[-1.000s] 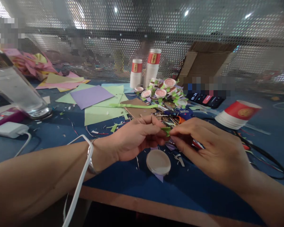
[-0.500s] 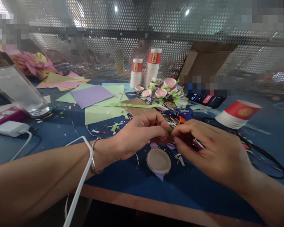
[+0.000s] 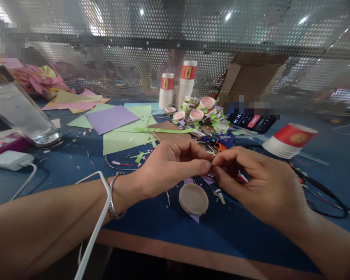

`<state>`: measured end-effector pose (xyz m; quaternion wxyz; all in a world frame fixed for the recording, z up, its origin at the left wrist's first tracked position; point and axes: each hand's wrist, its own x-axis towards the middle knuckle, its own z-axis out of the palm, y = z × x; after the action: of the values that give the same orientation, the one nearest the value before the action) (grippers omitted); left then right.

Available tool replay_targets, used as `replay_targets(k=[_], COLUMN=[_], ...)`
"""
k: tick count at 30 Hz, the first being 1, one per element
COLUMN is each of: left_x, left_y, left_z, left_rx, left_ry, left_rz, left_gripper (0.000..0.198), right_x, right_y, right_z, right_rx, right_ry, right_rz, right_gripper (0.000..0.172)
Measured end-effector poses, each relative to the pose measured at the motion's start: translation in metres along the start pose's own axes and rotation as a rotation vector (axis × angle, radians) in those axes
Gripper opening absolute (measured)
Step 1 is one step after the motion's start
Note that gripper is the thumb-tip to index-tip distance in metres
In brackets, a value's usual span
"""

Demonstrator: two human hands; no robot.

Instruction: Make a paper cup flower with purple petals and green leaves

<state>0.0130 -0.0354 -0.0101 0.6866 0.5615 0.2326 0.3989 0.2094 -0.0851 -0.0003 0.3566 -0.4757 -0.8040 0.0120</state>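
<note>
My left hand point(image 3: 172, 167) and my right hand point(image 3: 262, 186) meet fingertip to fingertip above the table. Between them is pinched a small piece of green paper point(image 3: 211, 162), mostly covered by the fingers. Just below the hands lies a round pale disc point(image 3: 193, 199) that looks like a cut-off paper cup bottom, with purple paper tabs point(image 3: 195, 217) at its edge. Beyond the fingertips is a blue tool with an orange tip point(image 3: 221, 147), partly hidden. A long green paper strip point(image 3: 163, 130) rests across a piece of brown cardboard point(image 3: 170, 136).
Behind stand stacked paper cups point(image 3: 187, 79) beside a heap of decorated discs point(image 3: 196, 115). Purple paper point(image 3: 112, 118) and green sheets lie left, near a glass point(image 3: 32, 112) and a white charger point(image 3: 11, 159). At right are a tilted cup point(image 3: 291, 140), a phone point(image 3: 252, 121) and a black cable point(image 3: 323, 190).
The left thumb has straightened and moved toward the right fingertips, so less of the green paper shows. The whole view has shifted slightly; the disc stays on the table.
</note>
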Motion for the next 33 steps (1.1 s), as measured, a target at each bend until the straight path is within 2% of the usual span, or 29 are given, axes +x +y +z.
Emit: replay_targets(k=[4, 12, 19, 24, 33], left_x=[0.001, 0.0, -0.001, -0.001, -0.002], left_y=[-0.006, -0.011, -0.008, -0.007, -0.003], left_z=[0.0, 0.003, 0.006, 0.006, 0.01], left_rx=[0.035, 0.101, 0.111, 0.131, 0.086], left_ry=[0.012, 0.074, 0.097, 0.113, 0.155], left_rz=[0.051, 0.161, 0.152, 0.132, 0.139], left_gripper=[0.02, 0.014, 0.012, 0.02, 0.021], right_x=[0.001, 0.001, 0.0, 0.0, 0.002], right_y=[-0.001, -0.004, -0.006, -0.006, -0.007], right_z=[-0.001, 0.001, 0.002, 0.004, 0.004], right_rx=[0.031, 0.075, 0.076, 0.052, 0.145], right_ry=[0.023, 0.053, 0.06, 0.072, 0.083], right_rz=[0.033, 0.064, 0.065, 0.061, 0.112], right_gripper=[0.007, 0.008, 0.01, 0.01, 0.01])
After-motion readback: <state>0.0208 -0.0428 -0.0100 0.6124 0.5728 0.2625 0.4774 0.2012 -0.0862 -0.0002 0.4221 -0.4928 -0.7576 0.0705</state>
